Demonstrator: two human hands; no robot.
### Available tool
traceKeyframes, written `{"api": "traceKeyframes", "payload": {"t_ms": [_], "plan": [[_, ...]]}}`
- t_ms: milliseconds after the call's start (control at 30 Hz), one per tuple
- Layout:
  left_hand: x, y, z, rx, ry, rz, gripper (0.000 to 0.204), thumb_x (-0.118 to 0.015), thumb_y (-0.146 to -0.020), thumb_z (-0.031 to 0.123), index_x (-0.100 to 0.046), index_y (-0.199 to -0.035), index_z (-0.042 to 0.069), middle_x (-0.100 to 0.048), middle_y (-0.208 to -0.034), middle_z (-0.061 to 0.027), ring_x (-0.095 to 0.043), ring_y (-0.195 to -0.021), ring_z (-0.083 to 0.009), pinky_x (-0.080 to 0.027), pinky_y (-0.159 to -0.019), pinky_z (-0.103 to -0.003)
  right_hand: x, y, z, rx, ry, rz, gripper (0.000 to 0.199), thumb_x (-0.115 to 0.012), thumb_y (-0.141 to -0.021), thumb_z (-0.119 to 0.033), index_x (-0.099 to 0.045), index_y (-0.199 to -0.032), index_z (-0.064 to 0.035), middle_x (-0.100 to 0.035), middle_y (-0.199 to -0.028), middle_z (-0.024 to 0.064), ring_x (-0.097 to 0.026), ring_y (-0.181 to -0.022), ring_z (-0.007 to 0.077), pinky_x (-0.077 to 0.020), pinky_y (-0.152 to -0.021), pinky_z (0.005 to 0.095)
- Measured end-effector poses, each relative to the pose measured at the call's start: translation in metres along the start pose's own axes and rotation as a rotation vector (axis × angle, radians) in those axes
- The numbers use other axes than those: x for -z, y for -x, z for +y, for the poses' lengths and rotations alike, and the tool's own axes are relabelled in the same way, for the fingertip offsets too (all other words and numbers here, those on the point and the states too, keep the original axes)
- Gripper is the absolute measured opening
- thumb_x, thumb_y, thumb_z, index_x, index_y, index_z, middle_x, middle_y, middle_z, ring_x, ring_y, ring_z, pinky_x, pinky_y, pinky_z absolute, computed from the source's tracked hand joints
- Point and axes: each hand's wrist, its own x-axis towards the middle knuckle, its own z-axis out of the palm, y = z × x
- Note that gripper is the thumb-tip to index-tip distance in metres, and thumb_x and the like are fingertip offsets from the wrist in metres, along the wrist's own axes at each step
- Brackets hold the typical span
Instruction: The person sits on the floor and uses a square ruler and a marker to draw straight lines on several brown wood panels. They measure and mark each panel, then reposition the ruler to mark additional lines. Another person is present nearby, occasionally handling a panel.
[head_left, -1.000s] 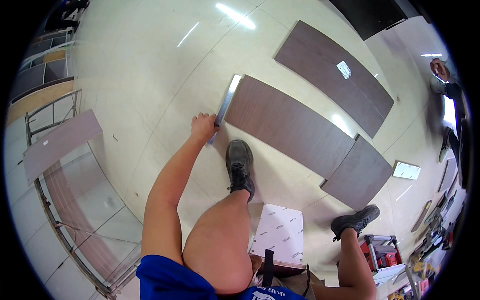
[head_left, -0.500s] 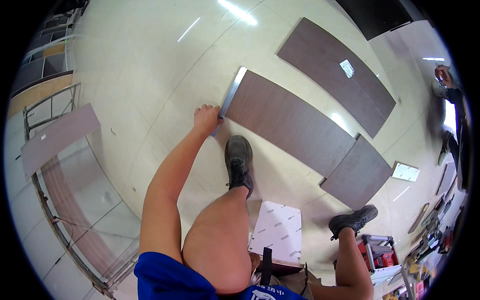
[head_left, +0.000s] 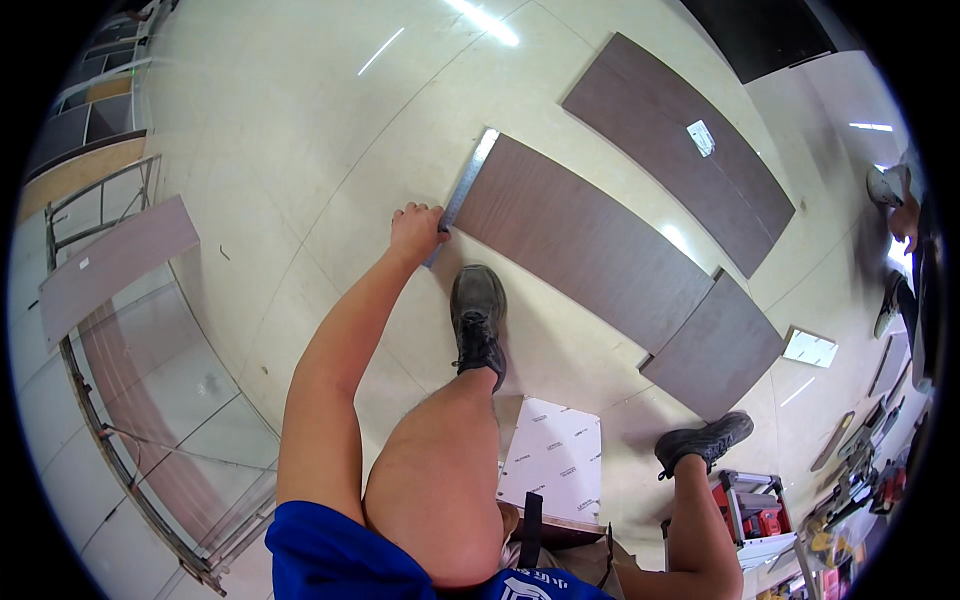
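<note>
My left hand (head_left: 415, 226) has slid the metal ruler (head_left: 460, 193) flush along the end of the long brown plank (head_left: 580, 240) on the floor, fingers clamped on its lower end; my right hand is out of sight.

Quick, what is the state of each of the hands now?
Left hand: closed on the lower end of the metal ruler, which lies along the end of the brown plank.
Right hand: not in view.
</note>
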Motion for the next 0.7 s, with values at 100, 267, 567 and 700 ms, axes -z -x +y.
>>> {"api": "traceKeyframes", "payload": {"t_ms": [100,267,567,700], "plan": [[0.0,0.0,0.0,-0.004,0.002,0.005,0.038,-0.081,-0.077,0.035,-0.069,-0.104,0.012,-0.07,-0.104,-0.0095,-0.063,-0.107,-0.0296,-0.049,-0.09,-0.049,-0.007,-0.003,0.005,0.038,-0.076,0.021,0.067,-0.028,-0.1,-0.043,-0.02,-0.15,0.0011,-0.021,-0.154,0.0175,-0.017,-0.147,0.0318,-0.0083,-0.119,0.0487],[-0.002,-0.001,-0.003,0.001,0.017,-0.021,0.036,-0.078,-0.079,0.035,-0.068,-0.104,0.012,-0.068,-0.102,-0.0096,-0.06,-0.108,-0.0309,-0.047,-0.09,-0.05,-0.023,-0.013,0.016,0.13,-0.26,0.059,0.07,-0.026,-0.099,-0.045,-0.018,-0.152,0.0011,-0.018,-0.156,0.0175,-0.014,-0.148,0.0321,-0.006,-0.12,0.0493],[0.002,-0.003,0.0,0.016,0.001,-0.032,0.038,-0.081,-0.078,0.036,-0.069,-0.107,0.013,-0.07,-0.106,-0.0086,-0.061,-0.11,-0.0288,-0.047,-0.092,-0.048,-0.055,-0.028,0.036,0.315,-0.576,0.12,0.075,-0.023,-0.099,-0.048,-0.013,-0.154,0.0011,-0.012,-0.16,0.0174,-0.009,-0.15,0.0326,-0.002,-0.121,0.0503],[0.002,-0.002,0.001,0.019,0.001,-0.041,0.039,-0.08,-0.079,0.036,-0.069,-0.108,0.014,-0.07,-0.106,-0.0086,-0.061,-0.111,-0.0287,-0.047,-0.093,-0.048,-0.063,-0.034,0.042,0.365,-0.652,0.133,0.077,-0.022,-0.099,-0.05,-0.01,-0.155,0.001,-0.009,-0.162,0.0173,-0.006,-0.151,0.0329,-0.0002,-0.122,0.0508]]}}
